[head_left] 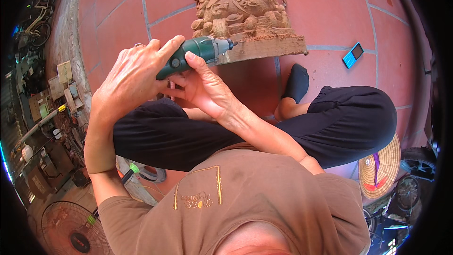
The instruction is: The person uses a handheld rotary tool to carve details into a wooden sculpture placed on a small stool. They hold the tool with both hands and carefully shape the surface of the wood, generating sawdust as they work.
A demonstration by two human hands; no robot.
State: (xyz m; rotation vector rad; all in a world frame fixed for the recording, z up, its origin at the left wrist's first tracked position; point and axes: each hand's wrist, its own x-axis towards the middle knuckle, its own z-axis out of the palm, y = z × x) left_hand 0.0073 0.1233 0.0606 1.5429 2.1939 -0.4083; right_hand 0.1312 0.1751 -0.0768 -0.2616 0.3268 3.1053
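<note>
A dark green rotary tool [191, 56] with a grey nose is held up in front of my crossed legs. My left hand [134, 73] wraps round its rear body from the left. My right hand [205, 87] supports it from the near side, the thumb pressed against the body and the fingers curled below, partly hidden. The tool's tip points right, in front of the base of a carved wooden sculpture [240, 12]; whether it touches the wood I cannot tell. Rounded shapes and coin-like discs in relief cover the sculpture, which rests on a thick plank-like base [269, 47].
A blue keypad phone [353, 55] lies on the red tiled floor [330, 19] to the right. A woven straw hat [380, 167] is beside my right knee. Cluttered boxes and tools [52, 99] line the left side, with a fan [78, 231] at lower left.
</note>
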